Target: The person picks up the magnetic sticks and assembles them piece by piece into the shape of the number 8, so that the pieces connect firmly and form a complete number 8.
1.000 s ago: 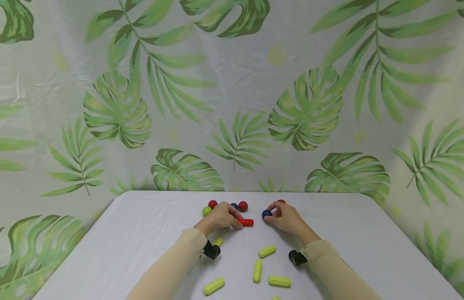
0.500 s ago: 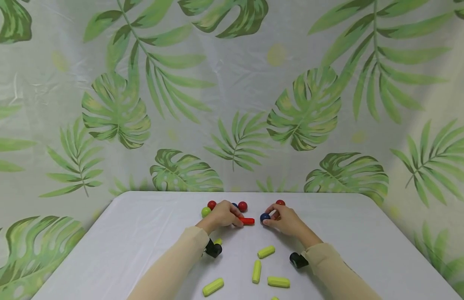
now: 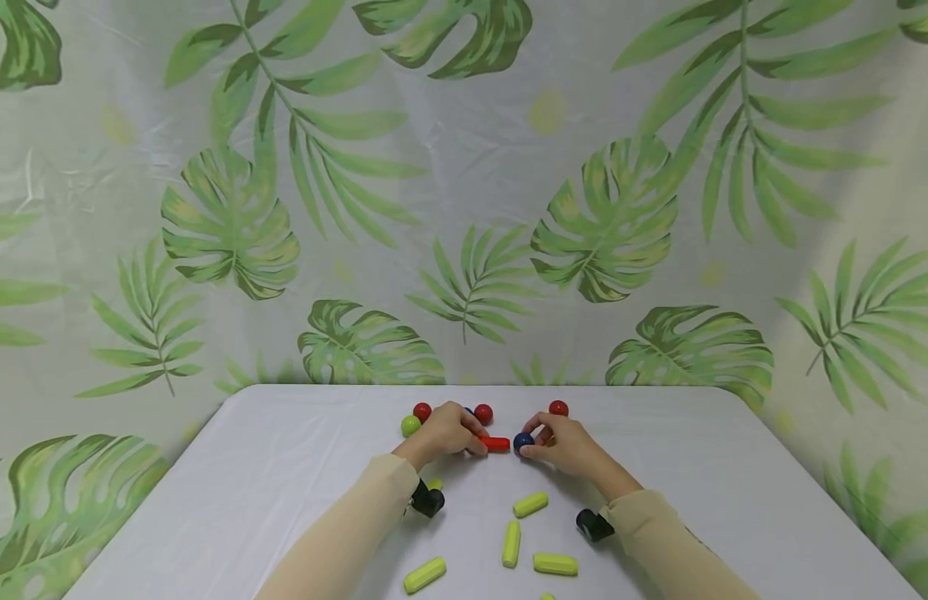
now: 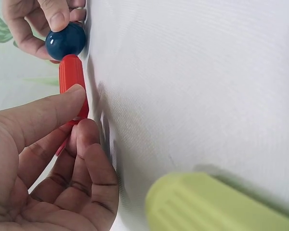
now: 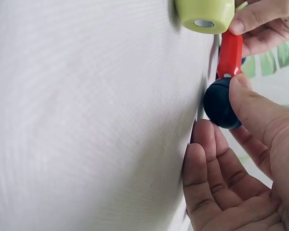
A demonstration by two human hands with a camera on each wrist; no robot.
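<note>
My left hand [image 3: 450,428] pinches a red faceted stick [image 3: 497,444] between thumb and fingers, low over the white table. The stick points right, its free end showing a small silvery spot in the right wrist view. My right hand [image 3: 567,444] holds a glossy dark blue ball [image 3: 523,442] between thumb and fingers. In the left wrist view the blue ball [image 4: 65,42] meets the end of the red stick [image 4: 72,72], though whether they truly touch is hard to tell. Fingers partly cover both pieces.
Behind my left hand lie a lime ball [image 3: 410,426], red balls [image 3: 422,412] and a mostly hidden blue one. Another red ball [image 3: 559,407] sits behind my right hand. Several yellow-green sticks [image 3: 512,544] lie nearer on the white table [image 3: 283,467]; a leaf-patterned cloth [image 3: 464,208] hangs behind.
My right hand has carried the blue ball left and slightly nearer, closing the gap to the red stick. The red ball behind it shows more fully. My left hand has stayed nearly still.
</note>
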